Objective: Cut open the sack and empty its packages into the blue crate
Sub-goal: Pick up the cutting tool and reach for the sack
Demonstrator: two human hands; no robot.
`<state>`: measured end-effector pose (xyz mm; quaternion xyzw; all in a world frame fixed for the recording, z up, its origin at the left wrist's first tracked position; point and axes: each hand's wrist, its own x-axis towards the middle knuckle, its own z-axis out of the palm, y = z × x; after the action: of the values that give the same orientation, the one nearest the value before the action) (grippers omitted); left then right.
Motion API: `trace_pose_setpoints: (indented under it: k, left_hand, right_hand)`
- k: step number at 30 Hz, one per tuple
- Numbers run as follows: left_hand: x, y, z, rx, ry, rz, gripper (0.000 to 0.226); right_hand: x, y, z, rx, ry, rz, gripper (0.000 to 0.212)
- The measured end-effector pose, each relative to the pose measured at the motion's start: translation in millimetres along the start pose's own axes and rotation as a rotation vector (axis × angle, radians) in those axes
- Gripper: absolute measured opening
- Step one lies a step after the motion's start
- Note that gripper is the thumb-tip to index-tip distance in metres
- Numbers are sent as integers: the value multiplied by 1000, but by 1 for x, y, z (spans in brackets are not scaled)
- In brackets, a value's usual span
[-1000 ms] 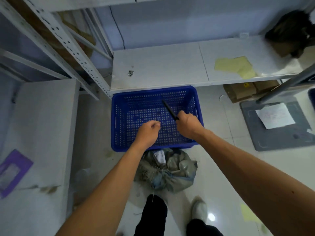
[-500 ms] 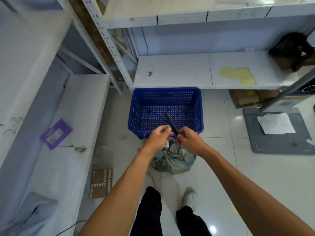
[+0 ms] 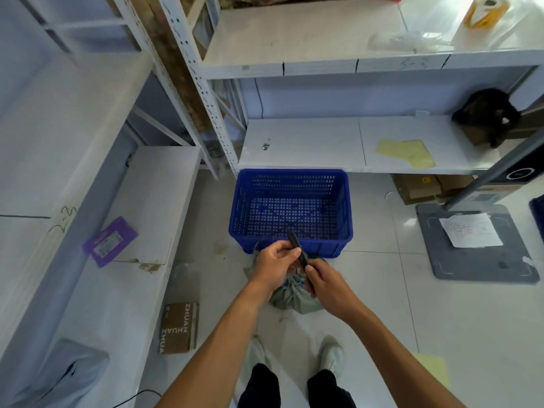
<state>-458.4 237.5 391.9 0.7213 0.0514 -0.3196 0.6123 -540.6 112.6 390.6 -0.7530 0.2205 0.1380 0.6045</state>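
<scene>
An empty blue crate (image 3: 290, 181) stands on the floor under the low shelf. Just in front of it lies a grey-green sack (image 3: 291, 295), tied at the top and mostly hidden behind my hands. My right hand (image 3: 326, 282) grips a slim black cutter (image 3: 296, 247) that points up and away toward the crate. My left hand (image 3: 275, 265) pinches the cutter's upper part with fingers and thumb, directly above the sack.
White metal shelving rises behind the crate and to the left. A brown cardboard box (image 3: 179, 327) lies on the floor at left, a purple packet (image 3: 109, 241) on the left shelf. A grey mat (image 3: 474, 245) with paper lies at right. My feet stand below the sack.
My view has pulled back and up, so the crate and sack look smaller. My left hand has come over to the cutter and now pinches it; both hands sit lower, above the sack.
</scene>
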Motion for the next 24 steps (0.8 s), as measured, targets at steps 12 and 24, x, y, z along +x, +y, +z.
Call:
trace_pose_setpoints:
  k: [12, 24]
  left_hand:
    - [7, 3, -5, 163, -45, 68, 15]
    - [34, -13, -3, 200, -103, 33, 20]
  right_hand:
    - [1, -3, 13, -48, 118, -25, 34]
    - [24, 6, 14, 76, 125, 26, 28]
